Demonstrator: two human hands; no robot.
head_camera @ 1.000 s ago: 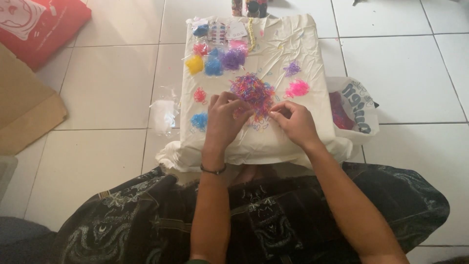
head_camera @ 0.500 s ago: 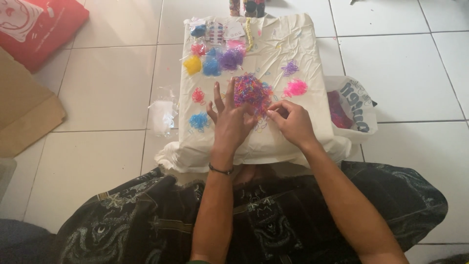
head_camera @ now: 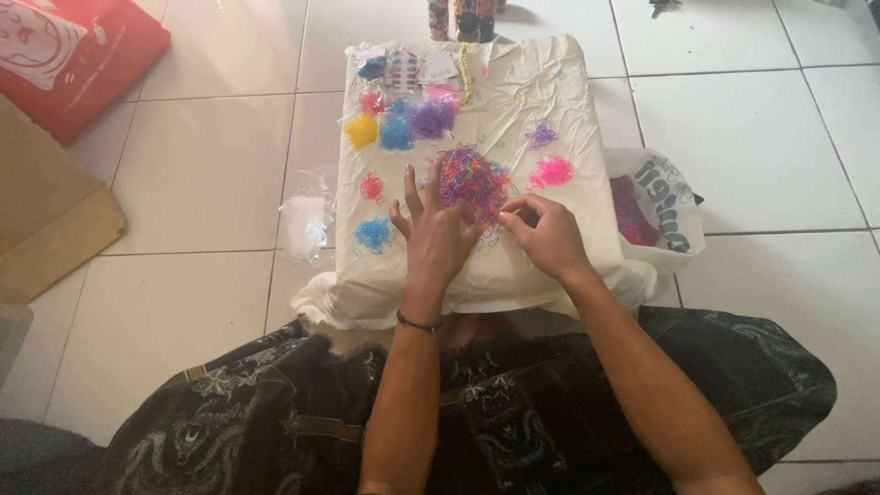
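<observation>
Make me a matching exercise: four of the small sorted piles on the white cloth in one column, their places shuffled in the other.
Piles:
1. yellow pile
2. pink pile
3. light blue pile
4. mixed pile

Places:
A. right of the mixed pile
B. near left edge, closest to the person
C. under the left hand fingertips
D. far left, beside the blue pile

Pairs: 1-D, 2-A, 3-B, 4-C

Left hand [head_camera: 438, 229] flat, fingers [head_camera: 412, 190] spread; right hand [head_camera: 543, 235] curled, fingertips pinched.
</observation>
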